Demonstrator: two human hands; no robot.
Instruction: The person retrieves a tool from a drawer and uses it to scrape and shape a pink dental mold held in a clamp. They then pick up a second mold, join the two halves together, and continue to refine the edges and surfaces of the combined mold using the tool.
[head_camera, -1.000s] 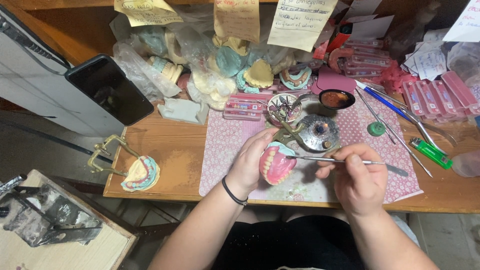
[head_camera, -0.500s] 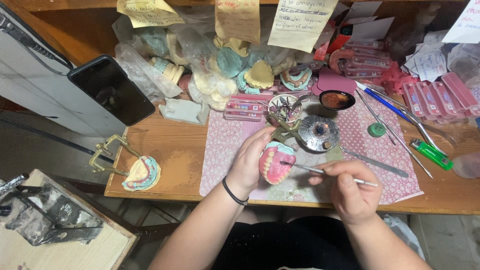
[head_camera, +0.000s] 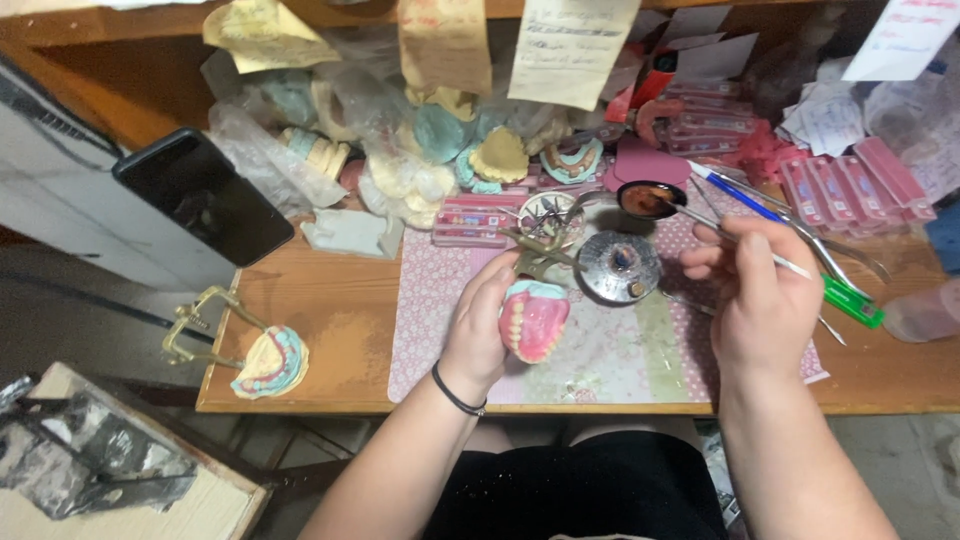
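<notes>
My left hand (head_camera: 478, 325) grips a pink wax denture with a row of teeth (head_camera: 534, 320), mounted on a brass articulator frame (head_camera: 535, 256), and holds it just above a patterned mat (head_camera: 430, 310). My right hand (head_camera: 762, 290) is raised to the right of it and pinches a thin metal wax instrument (head_camera: 730, 238). The instrument's tip reaches into a small dark dish of reddish wax (head_camera: 650, 198). A round metal burner (head_camera: 619, 266) stands on the mat between the two hands.
Another articulator with a cast (head_camera: 262, 358) sits at the left desk edge. Plaster casts in bags (head_camera: 420, 160), pink tooth-card boxes (head_camera: 850, 180), a black phone (head_camera: 202, 196), a blue pen (head_camera: 745, 198), a green lighter (head_camera: 852, 300) and loose tools (head_camera: 840, 250) crowd the desk's back and right.
My right hand has lifted the instrument away from the denture and moved up and to the right, so its tip now sits in the wax dish. The left hand has barely shifted.
</notes>
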